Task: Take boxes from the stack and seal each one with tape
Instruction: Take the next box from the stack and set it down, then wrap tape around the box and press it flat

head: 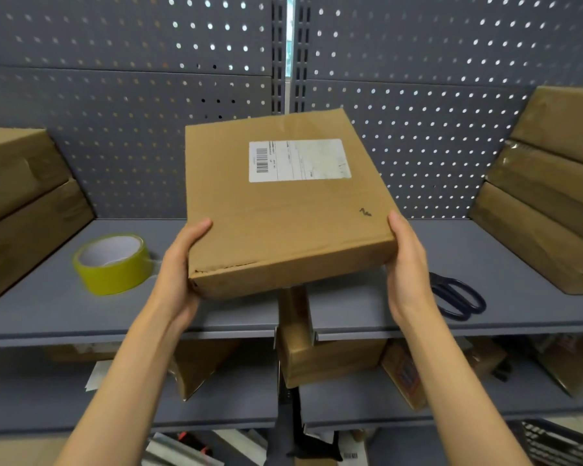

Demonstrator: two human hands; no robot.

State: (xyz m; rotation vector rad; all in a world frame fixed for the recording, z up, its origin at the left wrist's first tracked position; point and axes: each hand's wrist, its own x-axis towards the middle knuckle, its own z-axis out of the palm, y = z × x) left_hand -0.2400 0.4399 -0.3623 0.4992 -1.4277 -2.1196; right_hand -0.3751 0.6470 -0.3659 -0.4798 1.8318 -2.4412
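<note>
Two bare forearms reach up from the bottom edge to a flat brown cardboard box (283,210) held above the grey metal shelf (48,307). The left hand (179,267) grips the box's near left corner, thumb lying on the top face, its fingers hidden beneath. The right hand (409,264) clasps the near right corner, thumb against the side edge, its fingers likewise out of sight under the box. The box tilts with its far edge raised, and a white shipping label with a barcode (299,160) sits on its top face beyond the thumbs.

Left of the left fingers a roll of yellow-green packing tape (113,264) lies flat on the shelf. Just right of the right hand lie dark-handled scissors (458,295), partly hidden by the wrist. Further out, a stack of brown cardboard boxes (24,203) stands at the left, and another leaning stack of brown boxes (549,193) at the right. Behind is a grey perforated panel (132,95).
</note>
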